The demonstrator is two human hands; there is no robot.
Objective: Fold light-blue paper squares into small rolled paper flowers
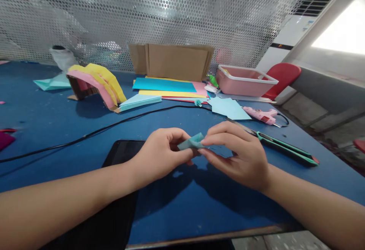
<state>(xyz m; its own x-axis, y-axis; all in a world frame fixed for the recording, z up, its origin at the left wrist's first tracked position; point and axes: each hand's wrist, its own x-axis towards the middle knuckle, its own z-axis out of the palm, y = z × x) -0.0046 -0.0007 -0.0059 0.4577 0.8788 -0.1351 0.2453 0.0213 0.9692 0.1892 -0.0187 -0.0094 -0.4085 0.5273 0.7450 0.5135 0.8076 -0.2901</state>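
Note:
A small folded piece of light blue paper [190, 142] is held up between both hands over the blue table. My left hand [162, 153] pinches its left side between thumb and fingers. My right hand [238, 153] has its thumb and fingertips closed on the right end of the paper. Under my left forearm lies a dark flat tablet-like slab [121, 204]. Just beyond my right hand rests a utility knife [285, 147] with a mint green handle, its blade end partly behind the fingers.
A black cable [94, 132] crosses the table [171, 219]. Light blue paper squares [229, 108], a pink glue gun [262, 115] and a pink basket [245, 82] stand at right. Coloured sheets [165, 85], cardboard [175, 60] and a yellow-pink arch [97, 84] are farther back.

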